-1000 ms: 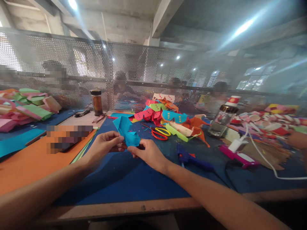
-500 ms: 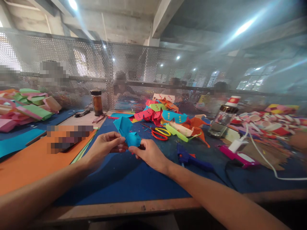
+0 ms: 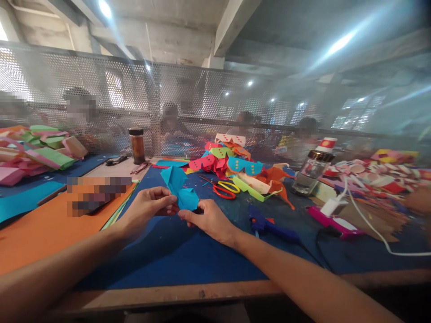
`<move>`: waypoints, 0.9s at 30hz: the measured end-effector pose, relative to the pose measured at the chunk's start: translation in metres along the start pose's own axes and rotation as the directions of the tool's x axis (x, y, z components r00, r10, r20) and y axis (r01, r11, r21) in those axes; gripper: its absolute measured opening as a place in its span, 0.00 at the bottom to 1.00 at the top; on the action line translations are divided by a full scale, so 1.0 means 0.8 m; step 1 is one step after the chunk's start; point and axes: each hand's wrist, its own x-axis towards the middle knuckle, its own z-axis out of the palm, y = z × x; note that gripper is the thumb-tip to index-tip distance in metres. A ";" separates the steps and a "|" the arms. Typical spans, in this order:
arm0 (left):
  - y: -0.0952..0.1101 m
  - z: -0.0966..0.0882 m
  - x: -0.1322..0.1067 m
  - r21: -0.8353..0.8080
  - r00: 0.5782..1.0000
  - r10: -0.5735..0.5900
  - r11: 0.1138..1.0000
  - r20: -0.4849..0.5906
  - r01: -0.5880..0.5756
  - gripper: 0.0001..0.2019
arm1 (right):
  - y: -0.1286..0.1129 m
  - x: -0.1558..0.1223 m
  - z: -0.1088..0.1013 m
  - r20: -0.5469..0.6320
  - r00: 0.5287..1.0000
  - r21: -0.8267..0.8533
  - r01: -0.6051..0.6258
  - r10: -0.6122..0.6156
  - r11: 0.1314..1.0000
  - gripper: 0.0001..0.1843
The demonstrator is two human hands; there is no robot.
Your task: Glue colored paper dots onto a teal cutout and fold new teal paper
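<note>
A folded piece of blue paper [image 3: 183, 190] is held up between my two hands above the blue tabletop [image 3: 175, 264]. Its creased upper part points up and to the left. My left hand [image 3: 156, 202] pinches its left lower edge between thumb and fingers. On the right lower edge, my right hand [image 3: 205, 217] is closed with the thumb in front; most of its fingertips are hidden. Scissors with red and yellow handles [image 3: 225, 190] lie just beyond my right hand. A dark blue glue gun [image 3: 272, 226] rests to the right of that hand.
A pile of colourful cut paper pieces [image 3: 215, 157] lies at the back. Orange sheets [image 3: 37, 237] cover the left side. A dark jar [image 3: 137, 146], a glass bottle [image 3: 311, 172] and a pink power strip [image 3: 333, 224] with a white cable stand around. Perforated metal screen [image 3: 188, 98] behind.
Both hands keep hold of the blue paper, which has tilted slightly. My right thumb has shifted a little lower and left along its edge. The camera view has moved slightly.
</note>
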 end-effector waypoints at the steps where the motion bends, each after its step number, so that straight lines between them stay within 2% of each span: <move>1: 0.000 0.000 0.000 -0.001 1.000 -0.004 1.000 0.004 0.004 0.14 | -0.001 0.000 0.000 -0.003 1.000 -0.025 -0.003 0.003 1.000 0.18; 10: -0.001 0.000 0.001 -0.016 1.000 -0.015 1.000 0.016 0.015 0.14 | -0.002 -0.002 -0.001 -0.004 1.000 -0.049 0.005 -0.005 0.999 0.17; 17: -0.001 -0.002 0.002 -0.037 1.000 -0.006 0.999 -0.008 0.006 0.15 | -0.001 0.000 -0.001 0.004 1.000 0.011 0.022 -0.022 1.000 0.24; 27: 0.002 -0.001 0.002 -0.057 0.999 -0.025 0.998 -0.035 0.023 0.16 | 0.001 -0.002 -0.002 0.094 0.994 0.111 0.040 -0.051 0.993 0.30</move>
